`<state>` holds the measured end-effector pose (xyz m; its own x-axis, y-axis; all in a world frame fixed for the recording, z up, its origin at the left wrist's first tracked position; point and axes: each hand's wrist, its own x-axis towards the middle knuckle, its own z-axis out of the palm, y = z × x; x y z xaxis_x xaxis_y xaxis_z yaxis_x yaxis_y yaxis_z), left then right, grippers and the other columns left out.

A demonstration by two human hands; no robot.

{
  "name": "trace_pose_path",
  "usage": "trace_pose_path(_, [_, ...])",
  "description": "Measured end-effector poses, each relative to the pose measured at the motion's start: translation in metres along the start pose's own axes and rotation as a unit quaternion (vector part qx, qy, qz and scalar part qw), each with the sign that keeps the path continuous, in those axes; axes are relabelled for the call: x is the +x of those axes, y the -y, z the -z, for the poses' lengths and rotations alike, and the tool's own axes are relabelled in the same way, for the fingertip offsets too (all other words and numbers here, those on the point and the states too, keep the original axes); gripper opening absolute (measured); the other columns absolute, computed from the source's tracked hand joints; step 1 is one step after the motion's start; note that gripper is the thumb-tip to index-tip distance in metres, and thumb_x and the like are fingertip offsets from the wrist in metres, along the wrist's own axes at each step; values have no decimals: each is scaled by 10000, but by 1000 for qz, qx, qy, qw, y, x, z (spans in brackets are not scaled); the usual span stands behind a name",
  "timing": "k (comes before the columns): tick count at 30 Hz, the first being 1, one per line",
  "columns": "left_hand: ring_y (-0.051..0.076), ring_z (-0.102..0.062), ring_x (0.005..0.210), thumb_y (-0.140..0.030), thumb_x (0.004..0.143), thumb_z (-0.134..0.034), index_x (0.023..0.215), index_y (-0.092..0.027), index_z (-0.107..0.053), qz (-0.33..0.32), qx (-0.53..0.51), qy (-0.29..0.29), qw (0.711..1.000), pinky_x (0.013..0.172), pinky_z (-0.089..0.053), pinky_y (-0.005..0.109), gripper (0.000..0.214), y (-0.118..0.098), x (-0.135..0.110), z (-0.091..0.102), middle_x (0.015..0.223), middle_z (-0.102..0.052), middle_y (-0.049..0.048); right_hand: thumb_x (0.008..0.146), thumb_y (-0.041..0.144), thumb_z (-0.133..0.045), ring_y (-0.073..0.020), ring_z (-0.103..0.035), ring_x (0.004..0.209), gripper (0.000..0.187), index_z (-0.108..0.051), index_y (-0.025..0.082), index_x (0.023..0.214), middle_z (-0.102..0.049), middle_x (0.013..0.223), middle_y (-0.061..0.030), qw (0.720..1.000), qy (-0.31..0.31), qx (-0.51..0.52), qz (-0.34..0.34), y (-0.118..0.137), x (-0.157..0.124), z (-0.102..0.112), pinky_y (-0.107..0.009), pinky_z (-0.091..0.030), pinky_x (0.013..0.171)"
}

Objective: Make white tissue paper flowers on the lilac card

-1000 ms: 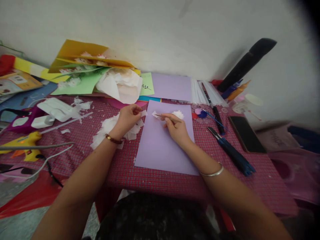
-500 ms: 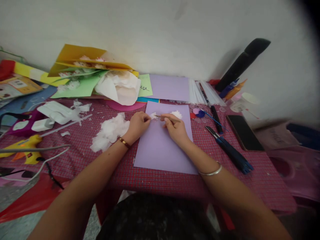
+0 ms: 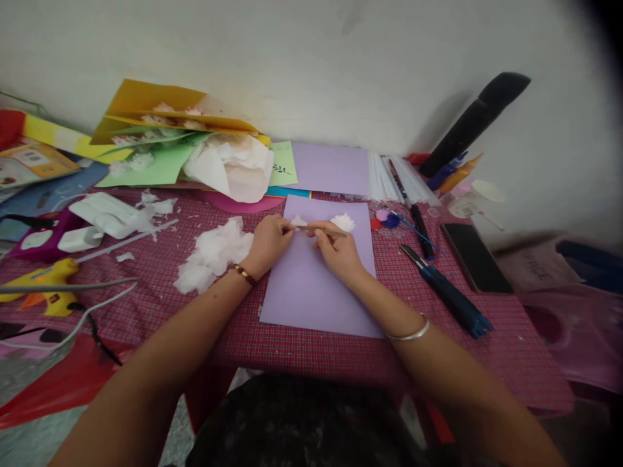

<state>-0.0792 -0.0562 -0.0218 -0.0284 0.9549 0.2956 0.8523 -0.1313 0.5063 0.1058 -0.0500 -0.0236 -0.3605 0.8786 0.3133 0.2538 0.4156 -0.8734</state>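
white paper pile (image 3: 211,256) on the tabletop (image 3: 150,263), then your left hand (image 3: 273,241), fingers at a white scrap (image 3: 298,221) on the purple sheet (image 3: 321,292), grip impossible to tell; your right hand (image 3: 337,250) pinches a thin stick (image 3: 318,229), white tuft (image 3: 344,222) just beyond.

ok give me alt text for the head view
A person's left hand and right hand work over purple paper, the right holding a thin stick. White paper scraps lie to the left, a knife and phone to the right.
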Motion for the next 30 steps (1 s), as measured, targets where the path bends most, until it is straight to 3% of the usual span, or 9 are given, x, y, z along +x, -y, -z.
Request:
trace_pose_path(5, [190,-616,806,-157,812,-542,745,-174,-709,-12,-12,9,1000,775,-468,325,181,1,-2,3,815,-697,56,958,339,-448,-188,-672,755,296,-680,240,1114,-729,951,-38,1000,6,-23,-9,-1,0,0,-344,-548,732])
trace_pose_path(9, [185,-601,768,-150,799,-534,737,-167,-689,-9,-20,6,1000,740,-456,317,168,1,-3,5,781,-675,51,955,319,-458,-206,-694,852,285,-684,232,1105,-734,962,-45,999,11,-36,-3,-1,0,-1,-360,-557,794])
trace_pose_path(16, [190,-608,776,-157,808,-532,748,-169,-679,8,-29,-5,1000,739,-458,319,159,2,-2,2,800,-684,56,959,235,-425,-215,-682,1013,312,-684,213,1132,-722,1122,-76,985,32,-147,81,2,0,-2,-368,-538,897])
trace_pose_path(24, [209,-636,820,-170,819,-532,848,-161,-701,11,-31,-26,999,768,-485,337,172,8,-2,1,864,-710,72,967,157,-390,-224,-667,943,349,-641,179,1208,-686,1151,-118,939,111,-314,82,15,0,-2,-330,-512,774])
trace_pose_path(30, [214,-656,873,-96,770,-504,921,-153,-711,12,-25,-33,999,838,-510,349,262,9,-2,-1,923,-720,81,975,199,-392,-226,-657,921,317,-641,188,1171,-684,1135,-113,946,96,-298,84,15,0,-2,-331,-500,740])
